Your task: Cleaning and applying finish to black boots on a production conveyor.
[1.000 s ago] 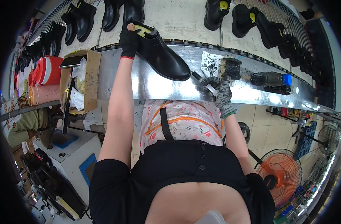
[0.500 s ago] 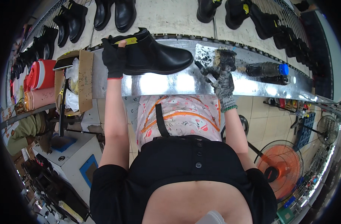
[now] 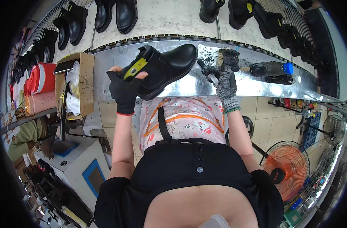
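My left hand (image 3: pixel 125 86), in a black glove with bare fingertips, grips a black ankle boot (image 3: pixel 170 65) by its top opening. A yellow tag (image 3: pixel 136 68) shows beside my thumb. The boot is tilted over the metal worktop, toe pointing up and right, heel toward me. My right hand (image 3: pixel 227 85), in a grey knitted glove blackened at the fingers, is curled beside a black-stained block (image 3: pixel 229 57). Next to its fingers is a dark slim tool (image 3: pixel 202 65) with a pale part (image 3: pixel 212 78). Exactly what the fingers grip is hard to make out.
Two dark bottles lie on the metal worktop (image 3: pixel 169 91) at right, one with a blue cap (image 3: pixel 288 68). Beyond runs a pale conveyor (image 3: pixel 169 19) bearing several black boots. At left stand an open cardboard box (image 3: pixel 87 81) and a red jug (image 3: pixel 44 78). An orange fan (image 3: pixel 285 171) stands right.
My left hand has come nearer to me and slightly right. The boot has turned from level to tilted, heel lowered and toe raised. My right hand has barely moved.
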### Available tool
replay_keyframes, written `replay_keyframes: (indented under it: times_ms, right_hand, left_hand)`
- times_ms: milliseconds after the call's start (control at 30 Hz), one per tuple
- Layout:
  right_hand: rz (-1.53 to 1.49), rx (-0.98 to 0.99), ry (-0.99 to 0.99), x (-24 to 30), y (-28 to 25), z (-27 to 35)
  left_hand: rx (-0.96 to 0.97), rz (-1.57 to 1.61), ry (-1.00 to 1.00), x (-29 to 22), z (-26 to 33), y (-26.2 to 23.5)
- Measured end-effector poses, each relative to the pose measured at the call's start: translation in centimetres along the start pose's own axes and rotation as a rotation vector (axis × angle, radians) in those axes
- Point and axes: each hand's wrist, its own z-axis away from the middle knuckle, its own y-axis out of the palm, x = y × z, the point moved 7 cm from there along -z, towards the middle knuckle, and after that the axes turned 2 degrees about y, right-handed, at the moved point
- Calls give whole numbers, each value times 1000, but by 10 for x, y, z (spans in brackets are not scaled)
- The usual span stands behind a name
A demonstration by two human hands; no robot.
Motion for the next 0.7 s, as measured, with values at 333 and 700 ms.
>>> replay_keyframes:
  times_ms: [333,700]
  right_hand:
    - [-476,183,133,-6,20,6]
    - [-263,266,-1,34,-7,27]
  left_hand:
    - [332,483,-348,4,48,16]
    - [705,922,-879,-8,108,61]
